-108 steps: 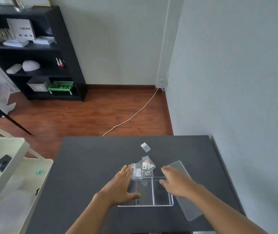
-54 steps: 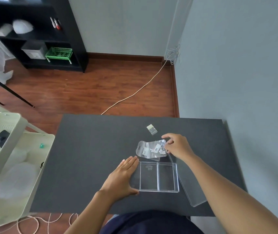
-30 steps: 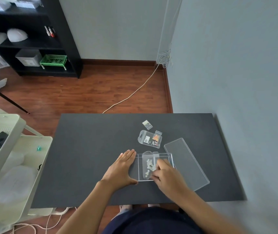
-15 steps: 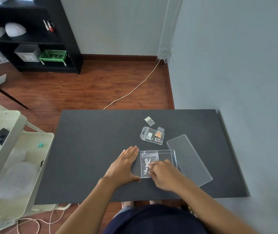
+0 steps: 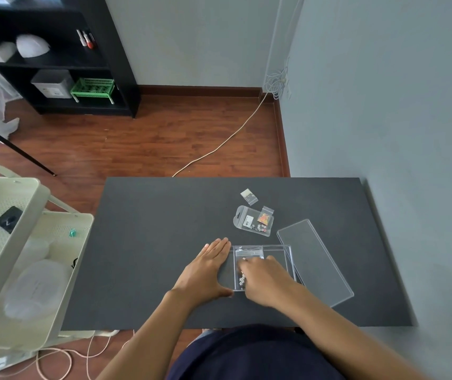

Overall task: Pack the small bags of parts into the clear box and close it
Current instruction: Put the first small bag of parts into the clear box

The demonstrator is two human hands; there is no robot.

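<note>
Below, flat open left hand (image 5: pixel 205 272) beside rectangular clear box (image 5: pixel 288 256); right hand (image 5: pixel 264 281) pressing crinkly bag (image 5: pixel 246 259) inside.

One head-worn wide-angle view looks forward and steeply down from above the near edge of a dark table (image 5: pixel 164 242), close over it, taking in wooden floor (image 5: pixel 164 138) and walls beyond.

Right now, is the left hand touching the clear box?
Touching. The head view shows the left hand flat on the table, its thumb side pressed against the left wall of the box, no gap between them.
</note>
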